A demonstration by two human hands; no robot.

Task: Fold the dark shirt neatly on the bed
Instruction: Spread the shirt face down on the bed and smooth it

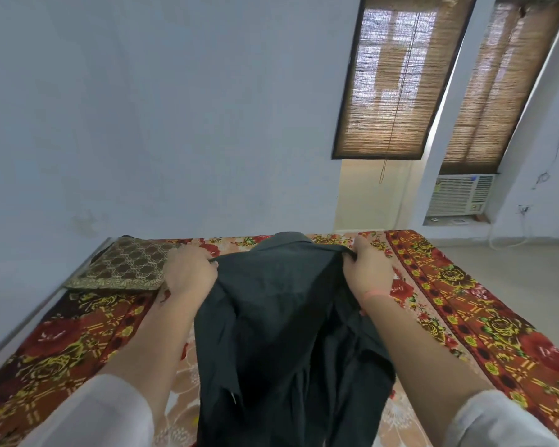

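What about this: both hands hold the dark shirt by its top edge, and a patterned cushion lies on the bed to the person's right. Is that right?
Not quite. The head view shows the cushion on the bed to the person's left, beside the left hand. The rest holds: both the left hand and the right hand grip the dark shirt by its top edge.

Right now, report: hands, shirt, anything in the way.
Both gripping: left hand, right hand on dark shirt near collar. Shirt unfolded, draped over bed. One cushion left of shirt.
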